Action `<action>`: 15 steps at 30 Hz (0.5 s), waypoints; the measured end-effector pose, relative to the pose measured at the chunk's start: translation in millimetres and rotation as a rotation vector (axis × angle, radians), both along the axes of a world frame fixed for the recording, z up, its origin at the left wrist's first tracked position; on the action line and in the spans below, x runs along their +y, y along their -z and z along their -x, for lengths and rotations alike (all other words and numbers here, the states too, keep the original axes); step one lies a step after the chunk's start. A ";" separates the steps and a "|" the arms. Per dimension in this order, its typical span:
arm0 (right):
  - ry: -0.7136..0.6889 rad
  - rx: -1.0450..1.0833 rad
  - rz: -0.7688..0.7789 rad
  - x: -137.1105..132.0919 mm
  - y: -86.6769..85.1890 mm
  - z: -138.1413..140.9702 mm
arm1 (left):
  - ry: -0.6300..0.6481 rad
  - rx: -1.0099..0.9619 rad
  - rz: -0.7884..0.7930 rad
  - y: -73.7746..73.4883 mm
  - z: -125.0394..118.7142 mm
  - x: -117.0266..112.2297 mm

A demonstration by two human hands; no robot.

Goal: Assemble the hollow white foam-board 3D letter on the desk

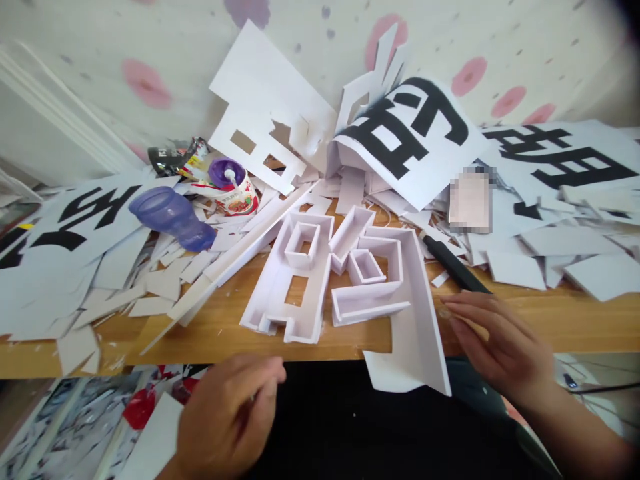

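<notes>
White foam-board letter pieces with raised walls stand at the middle of the wooden table's front edge. One is a left box-shaped part; beside it is a larger right part, whose lower end juts past the edge. My left hand is in front of the table, apart from the pieces, its fingers curled together and nothing visible in them. To the right of the larger part, my right hand hovers by the table with fingers loosely stretched. Near it lies a black stick-like tool, which it does not visibly grip.
Paper sheets with black characters lean at the back. A cut-out white board stands beside them. White offcuts litter both sides. At left are a purple plastic bottle and a food cup. A long white strip lies diagonally.
</notes>
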State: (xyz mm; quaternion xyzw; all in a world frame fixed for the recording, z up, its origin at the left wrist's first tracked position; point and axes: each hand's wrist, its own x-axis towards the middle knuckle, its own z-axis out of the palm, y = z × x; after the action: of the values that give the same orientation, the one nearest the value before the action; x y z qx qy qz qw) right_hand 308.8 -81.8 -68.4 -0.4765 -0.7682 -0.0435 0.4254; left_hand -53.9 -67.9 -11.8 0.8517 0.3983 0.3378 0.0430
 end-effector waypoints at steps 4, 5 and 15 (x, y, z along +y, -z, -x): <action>0.003 -0.028 0.047 -5.1 6.3 1.3 | 0.044 0.075 -0.034 -31.2 -13.3 47.5; 0.010 -0.039 0.047 -4.6 7.6 2.0 | 0.108 0.149 0.058 -35.1 -20.3 60.0; 0.082 -0.127 -0.002 -0.3 12.3 6.3 | 0.342 0.521 0.417 -36.7 -62.5 119.4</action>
State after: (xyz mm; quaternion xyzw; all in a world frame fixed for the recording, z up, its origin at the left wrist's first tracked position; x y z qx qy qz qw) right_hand 302.5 -82.1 -80.8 -0.5034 -0.7735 -0.0919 0.3740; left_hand 8.6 51.5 24.9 0.9362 0.3083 0.0095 0.1684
